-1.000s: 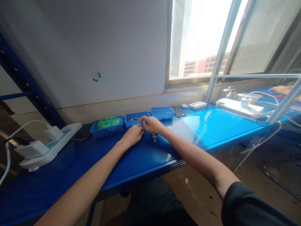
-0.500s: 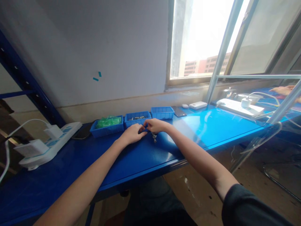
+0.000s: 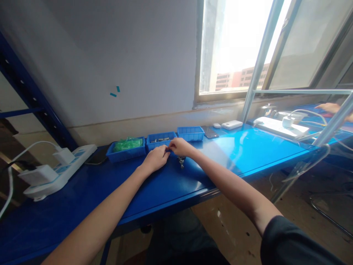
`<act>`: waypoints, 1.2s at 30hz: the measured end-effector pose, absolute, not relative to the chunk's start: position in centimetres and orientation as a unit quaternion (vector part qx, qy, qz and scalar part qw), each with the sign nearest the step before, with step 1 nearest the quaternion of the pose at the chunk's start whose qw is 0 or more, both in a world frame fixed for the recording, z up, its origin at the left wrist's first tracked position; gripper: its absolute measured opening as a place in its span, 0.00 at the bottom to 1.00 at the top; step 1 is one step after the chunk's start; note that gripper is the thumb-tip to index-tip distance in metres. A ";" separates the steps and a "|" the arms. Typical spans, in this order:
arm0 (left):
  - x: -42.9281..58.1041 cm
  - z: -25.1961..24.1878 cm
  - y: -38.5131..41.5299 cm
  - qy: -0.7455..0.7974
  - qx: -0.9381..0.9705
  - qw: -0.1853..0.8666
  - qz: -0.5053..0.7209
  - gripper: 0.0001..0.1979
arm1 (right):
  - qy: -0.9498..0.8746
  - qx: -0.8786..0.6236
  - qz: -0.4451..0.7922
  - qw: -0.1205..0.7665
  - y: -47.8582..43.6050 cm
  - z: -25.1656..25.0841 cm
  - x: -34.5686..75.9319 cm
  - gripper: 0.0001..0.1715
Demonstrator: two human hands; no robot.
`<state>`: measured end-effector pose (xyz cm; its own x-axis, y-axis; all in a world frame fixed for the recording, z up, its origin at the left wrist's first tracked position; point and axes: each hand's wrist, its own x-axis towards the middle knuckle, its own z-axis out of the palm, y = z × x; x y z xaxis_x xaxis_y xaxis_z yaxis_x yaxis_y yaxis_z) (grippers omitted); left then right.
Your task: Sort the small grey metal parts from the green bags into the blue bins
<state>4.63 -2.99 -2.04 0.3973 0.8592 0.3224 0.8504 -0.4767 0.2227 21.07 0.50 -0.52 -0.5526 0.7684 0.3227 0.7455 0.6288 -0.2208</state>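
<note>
Over the blue table, my left hand (image 3: 156,158) and my right hand (image 3: 180,147) meet fingertip to fingertip, both closed in a pinch. Whatever they hold between them is too small and hidden to make out. A few small grey metal-looking parts (image 3: 181,162) lie on the table just below my right hand. Right behind my hands stands a blue bin (image 3: 154,144) with several small grey pieces in it. Left of it, another blue bin (image 3: 125,156) holds green plastic film (image 3: 128,143). A third blue bin (image 3: 191,134) stands behind my right hand.
White power strips with plugged-in chargers lie at the left (image 3: 52,184) and far right (image 3: 281,127). A dark phone (image 3: 210,132) and a white case (image 3: 232,124) lie near the wall. A metal frame post (image 3: 259,66) rises at right; beyond it shows another person's hand (image 3: 329,107).
My fingers have drawn closer together; the left fingers, spread a little before, are now closed against the right fingertips. The other person's hand at the far right has shifted slightly.
</note>
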 end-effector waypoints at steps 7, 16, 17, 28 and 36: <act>4.7 -1.5 -3.5 0.519 0.797 -0.043 0.305 0.13 | -0.767 -0.397 0.298 0.406 0.6 -0.7 20.5 0.13; 5.0 -1.5 -3.5 0.499 0.768 -0.069 0.396 0.12 | -0.721 -0.373 0.408 0.418 0.3 -0.6 20.1 0.16; 5.0 -1.5 -3.3 0.501 0.762 -0.052 0.407 0.12 | -0.731 -0.380 0.382 0.419 0.2 -0.4 20.2 0.15; 4.9 -0.7 -3.1 0.507 0.726 0.110 0.451 0.20 | -0.854 -0.336 0.047 0.395 -0.2 -0.1 21.1 0.08; 4.7 -1.4 -2.9 0.462 0.792 0.108 0.385 0.22 | -0.809 -0.384 -0.014 0.445 -1.8 2.0 21.7 0.17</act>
<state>4.74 -2.88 -1.39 0.2763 0.8145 0.5101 0.6487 -0.5497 0.5263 21.68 -1.83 1.99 -0.3086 0.6087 0.7309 0.6339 0.7045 -0.3190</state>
